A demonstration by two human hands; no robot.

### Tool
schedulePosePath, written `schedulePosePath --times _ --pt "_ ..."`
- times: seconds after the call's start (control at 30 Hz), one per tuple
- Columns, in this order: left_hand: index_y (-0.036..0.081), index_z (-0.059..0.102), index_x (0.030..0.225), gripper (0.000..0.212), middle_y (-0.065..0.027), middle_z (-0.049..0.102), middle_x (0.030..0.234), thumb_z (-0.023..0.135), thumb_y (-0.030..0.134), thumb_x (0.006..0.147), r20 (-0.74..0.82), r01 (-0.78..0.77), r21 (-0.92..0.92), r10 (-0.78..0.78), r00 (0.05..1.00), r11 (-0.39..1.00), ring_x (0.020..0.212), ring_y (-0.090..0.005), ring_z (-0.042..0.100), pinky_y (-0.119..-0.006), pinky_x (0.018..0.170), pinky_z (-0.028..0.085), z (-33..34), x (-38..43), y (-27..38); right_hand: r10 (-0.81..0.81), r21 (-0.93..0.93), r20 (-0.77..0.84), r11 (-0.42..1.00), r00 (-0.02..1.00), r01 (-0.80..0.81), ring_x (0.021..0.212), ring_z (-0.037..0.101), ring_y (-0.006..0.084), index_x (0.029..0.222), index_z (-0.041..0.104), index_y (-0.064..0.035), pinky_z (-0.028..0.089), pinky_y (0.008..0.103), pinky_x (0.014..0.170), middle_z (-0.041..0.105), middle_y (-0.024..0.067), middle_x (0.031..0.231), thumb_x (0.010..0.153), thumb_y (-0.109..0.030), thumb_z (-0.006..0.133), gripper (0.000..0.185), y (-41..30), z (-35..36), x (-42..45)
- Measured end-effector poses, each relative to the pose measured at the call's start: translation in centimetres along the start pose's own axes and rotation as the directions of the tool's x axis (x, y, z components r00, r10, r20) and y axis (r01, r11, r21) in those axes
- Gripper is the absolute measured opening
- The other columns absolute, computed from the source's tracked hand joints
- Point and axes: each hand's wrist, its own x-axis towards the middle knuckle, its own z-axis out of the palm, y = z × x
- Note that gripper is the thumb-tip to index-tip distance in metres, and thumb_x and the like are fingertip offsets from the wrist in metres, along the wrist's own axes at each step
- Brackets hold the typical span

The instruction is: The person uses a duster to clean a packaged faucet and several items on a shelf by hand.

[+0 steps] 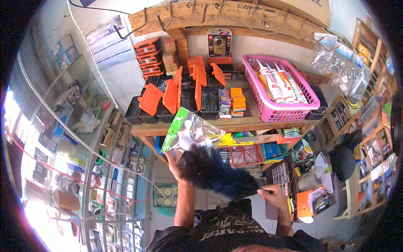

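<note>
My left hand (175, 166) grips a clear plastic package with a green header card (175, 129) at its lower corner. Inside the package is a white plastic fitting (188, 135) and a part with a metal threaded end. A dark fluffy duster (220, 176) lies across the lower part of the package and hides some of it. The thin end of the duster is pinched in my right hand (273, 196). Beyond the package, black boxes with raised orange lids (150, 99) line the wooden shelf (189, 125).
A pink plastic basket (285, 111) with sealant tubes stands on the shelf, beside small orange boxes (237, 100). Metal hooks stick out from the wooden beam (220, 15) overhead. A glass display case (91, 132) runs along the left. Below the shelf are baskets of goods (247, 154).
</note>
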Motion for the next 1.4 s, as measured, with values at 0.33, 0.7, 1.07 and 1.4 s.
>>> schedulePosePath --times 0.33,0.7,1.07,1.4 --pt "0.009 0.042 0.130 0.060 -0.0039 0.049 0.120 0.032 0.056 0.095 -0.102 -0.040 -0.055 0.034 0.994 0.998 0.105 -0.0208 0.050 -0.036 0.089 0.040 0.8 -0.4 -0.5 0.064 0.138 -0.043 0.989 0.997 -0.058 0.047 0.036 0.0033 0.057 0.048 -0.0053 0.026 0.0239 0.043 0.043 -0.0047 0.052 0.090 -0.020 0.061 0.039 1.2 0.3 0.6" --pt "0.006 0.033 0.141 0.071 -0.0108 0.047 0.134 0.029 0.059 0.094 -0.299 0.055 0.182 0.002 0.954 0.982 0.119 -0.0275 0.047 -0.043 0.101 0.035 3.8 -1.3 -1.2 -0.010 0.089 0.001 0.996 1.000 0.010 0.044 0.034 0.0029 0.056 0.048 -0.0061 0.024 0.0225 0.041 0.040 -0.0043 0.049 0.092 -0.022 0.059 0.041 0.2 0.6 1.0" --pt "0.008 0.031 0.142 0.074 -0.0086 0.044 0.139 0.030 0.062 0.092 -0.335 0.136 0.256 -0.044 0.941 0.957 0.127 -0.0257 0.041 -0.040 0.108 0.030 2.6 -2.2 -3.1 -0.073 0.086 -0.022 0.994 0.997 0.075 0.045 0.035 0.0027 0.057 0.047 -0.0064 0.025 0.0223 0.040 0.041 -0.0047 0.051 0.093 -0.020 0.057 0.040 -0.4 1.9 1.1" --pt "0.009 0.029 0.144 0.075 -0.0087 0.040 0.141 0.031 0.063 0.092 -0.333 0.150 0.239 -0.064 0.941 0.959 0.127 -0.0265 0.040 -0.043 0.107 0.030 3.2 -2.4 -2.6 0.052 0.214 -0.117 0.977 0.992 -0.026 0.044 0.033 0.0018 0.058 0.045 -0.0076 0.022 0.0211 0.040 0.040 -0.0055 0.052 0.093 -0.019 0.057 0.039 -0.4 2.3 2.1"
